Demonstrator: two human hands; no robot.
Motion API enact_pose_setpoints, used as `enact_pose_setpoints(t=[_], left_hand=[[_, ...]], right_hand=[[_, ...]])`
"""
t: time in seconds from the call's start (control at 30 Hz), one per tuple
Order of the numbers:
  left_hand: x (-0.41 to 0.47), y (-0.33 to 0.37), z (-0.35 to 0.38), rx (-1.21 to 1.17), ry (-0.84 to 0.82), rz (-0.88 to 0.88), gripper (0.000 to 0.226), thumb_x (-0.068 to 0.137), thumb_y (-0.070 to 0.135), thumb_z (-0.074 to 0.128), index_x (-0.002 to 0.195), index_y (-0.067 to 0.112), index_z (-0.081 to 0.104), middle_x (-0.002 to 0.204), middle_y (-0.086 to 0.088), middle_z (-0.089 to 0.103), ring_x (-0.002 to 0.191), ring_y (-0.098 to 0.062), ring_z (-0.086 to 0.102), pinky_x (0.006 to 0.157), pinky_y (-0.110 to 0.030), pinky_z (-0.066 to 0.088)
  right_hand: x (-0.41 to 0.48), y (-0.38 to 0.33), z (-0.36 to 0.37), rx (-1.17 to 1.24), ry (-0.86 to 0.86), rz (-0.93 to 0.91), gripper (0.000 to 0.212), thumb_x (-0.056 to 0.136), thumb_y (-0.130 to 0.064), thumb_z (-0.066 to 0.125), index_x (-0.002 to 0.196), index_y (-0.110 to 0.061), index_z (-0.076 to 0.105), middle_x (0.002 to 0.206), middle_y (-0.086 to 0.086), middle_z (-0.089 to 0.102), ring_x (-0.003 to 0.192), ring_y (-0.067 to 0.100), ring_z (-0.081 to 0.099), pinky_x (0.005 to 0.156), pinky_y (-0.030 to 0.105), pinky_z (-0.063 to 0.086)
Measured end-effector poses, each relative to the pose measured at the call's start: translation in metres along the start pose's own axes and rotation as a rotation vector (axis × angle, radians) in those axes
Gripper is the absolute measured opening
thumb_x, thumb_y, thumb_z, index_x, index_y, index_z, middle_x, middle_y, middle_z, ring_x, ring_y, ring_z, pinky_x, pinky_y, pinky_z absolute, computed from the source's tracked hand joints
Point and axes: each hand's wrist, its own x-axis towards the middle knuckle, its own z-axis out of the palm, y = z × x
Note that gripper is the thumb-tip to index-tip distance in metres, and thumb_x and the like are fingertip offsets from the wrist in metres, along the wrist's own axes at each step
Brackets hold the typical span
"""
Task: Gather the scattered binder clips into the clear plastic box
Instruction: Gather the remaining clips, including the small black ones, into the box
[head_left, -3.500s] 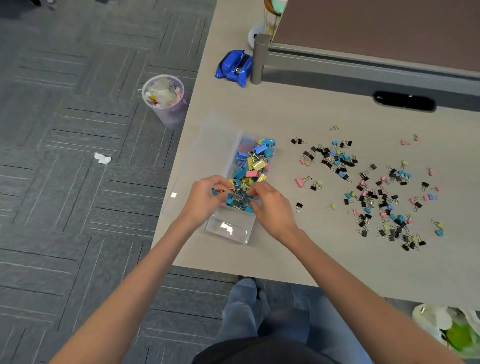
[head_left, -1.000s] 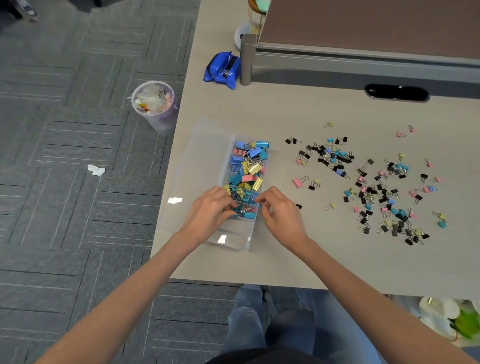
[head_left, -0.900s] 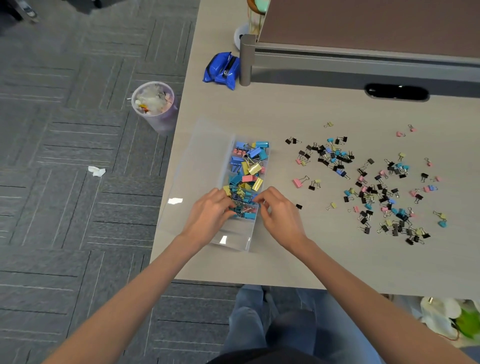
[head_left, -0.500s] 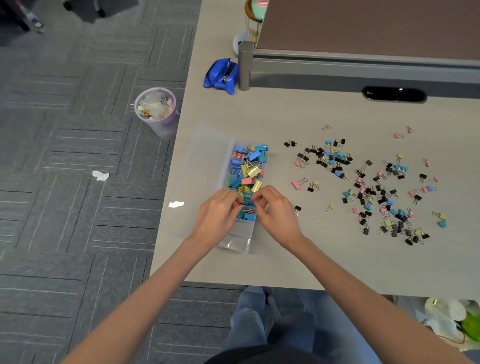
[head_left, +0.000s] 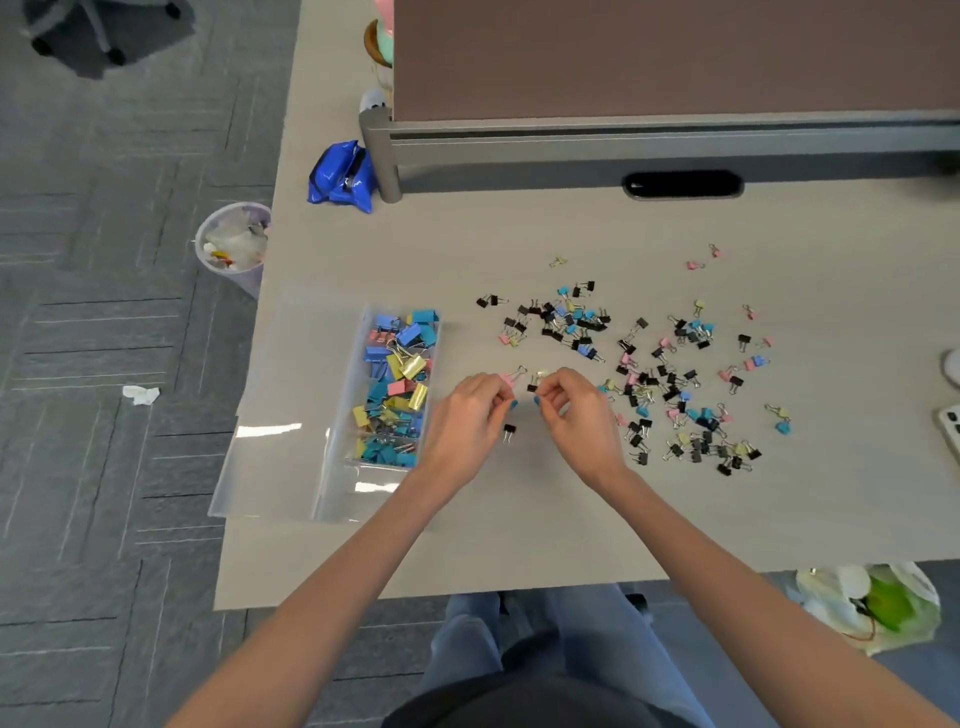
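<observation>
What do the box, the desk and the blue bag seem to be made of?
Box: clear glossy plastic; see-through, with glare on it. Desk: pale matt wood-look top, probably laminate; faint grain. Blue bag: shiny plastic film, judging by its crinkles.

The left hand (head_left: 467, 423) and right hand (head_left: 579, 415) are held, fingers curled, among small coloured binder clips (head_left: 571, 325) beside the clear plastic box (head_left: 363, 493).

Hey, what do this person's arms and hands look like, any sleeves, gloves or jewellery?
The left forearm and right forearm are bare, with no sleeves showing. The left hand and right hand wear no gloves; no watch, bracelet or ring is visible.
</observation>
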Motion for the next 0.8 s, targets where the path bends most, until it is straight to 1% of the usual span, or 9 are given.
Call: enact_pose_setpoints(t=[0.13,0.27,0.33,0.4,0.47,0.53,0.6,0.67,0.8], left_hand=[[0.019,0.01,0.029,-0.029,0.006,-0.087,0.002,0.089,0.015,0.062,0.088,0.016,0.062,0.083,0.006,0.061,0.08,-0.012,0.055,0.067,-0.036,0.05],[0.035,0.007,0.051,0.027,0.038,-0.149,0.006,0.088,0.014,0.063,0.091,0.018,0.062,0.088,0.006,0.06,0.086,-0.015,0.054,0.07,-0.038,0.05],[0.039,0.005,0.057,0.118,0.043,-0.129,0.012,0.088,0.017,0.063,0.099,0.016,0.061,0.102,0.001,0.057,0.097,-0.018,0.051,0.076,-0.038,0.049],[0.041,0.001,0.063,0.223,0.036,-0.117,0.029,0.087,0.027,0.061,0.113,0.016,0.057,0.124,-0.004,0.051,0.115,-0.024,0.045,0.091,-0.042,0.044],[0.039,-0.002,0.069,0.266,0.006,-0.165,0.049,0.09,0.039,0.056,0.132,0.017,0.045,0.147,-0.009,0.034,0.135,-0.03,0.029,0.11,-0.044,0.03],[0.033,-0.002,0.074,0.287,-0.044,-0.232,0.065,0.092,0.051,0.044,0.147,0.021,0.026,0.159,-0.008,0.013,0.146,-0.029,0.007,0.116,-0.042,0.012],[0.024,-0.001,0.079,0.324,-0.067,-0.254,0.071,0.092,0.058,0.033,0.152,0.025,0.015,0.161,-0.005,0.002,0.148,-0.026,-0.004,0.118,-0.043,0.005],[0.014,0.0,0.083,0.364,-0.083,-0.269,0.07,0.093,0.06,0.029,0.152,0.028,0.012,0.161,-0.003,-0.003,0.148,-0.024,-0.008,0.119,-0.046,0.004],[-0.004,0.0,0.093,0.453,-0.126,-0.28,0.068,0.095,0.06,0.029,0.153,0.031,0.008,0.161,-0.003,-0.008,0.148,-0.023,-0.011,0.119,-0.046,0.0]], right_hand=[[0.014,0.031,-0.028,-0.026,-0.002,0.054,0.011,0.087,-0.009,0.06,0.086,-0.02,0.058,0.079,-0.008,0.061,0.07,0.008,0.057,0.061,0.032,0.052],[0.027,0.057,-0.05,-0.063,-0.045,0.098,0.013,0.088,-0.008,0.058,0.089,-0.021,0.059,0.08,-0.008,0.06,0.072,0.009,0.058,0.057,0.02,0.046],[0.036,0.069,-0.056,-0.08,-0.077,0.078,0.011,0.089,-0.008,0.056,0.092,-0.019,0.058,0.085,-0.007,0.059,0.074,0.01,0.057,0.06,0.026,0.049],[0.05,0.079,-0.058,-0.139,-0.117,0.032,0.01,0.09,-0.011,0.055,0.099,-0.015,0.056,0.097,-0.003,0.055,0.084,0.014,0.057,0.064,0.029,0.048],[0.069,0.087,-0.059,-0.217,-0.159,-0.045,0.02,0.09,-0.013,0.055,0.11,-0.011,0.055,0.111,0.001,0.05,0.095,0.018,0.054,0.069,0.028,0.046],[0.09,0.092,-0.056,-0.289,-0.19,-0.139,0.033,0.089,-0.014,0.056,0.121,-0.007,0.052,0.121,0.006,0.047,0.107,0.021,0.05,0.084,0.033,0.048],[0.11,0.093,-0.05,-0.358,-0.226,-0.202,0.045,0.088,-0.019,0.057,0.13,-0.008,0.046,0.134,0.01,0.041,0.123,0.024,0.04,0.102,0.039,0.041],[0.129,0.09,-0.043,-0.393,-0.28,-0.229,0.057,0.09,-0.025,0.055,0.142,-0.011,0.035,0.15,0.012,0.026,0.139,0.027,0.023,0.114,0.041,0.027],[0.164,0.081,-0.03,-0.515,-0.381,-0.269,0.072,0.095,-0.037,0.047,0.152,-0.014,0.01,0.16,0.011,-0.006,0.147,0.028,-0.007,0.12,0.042,0.005]])
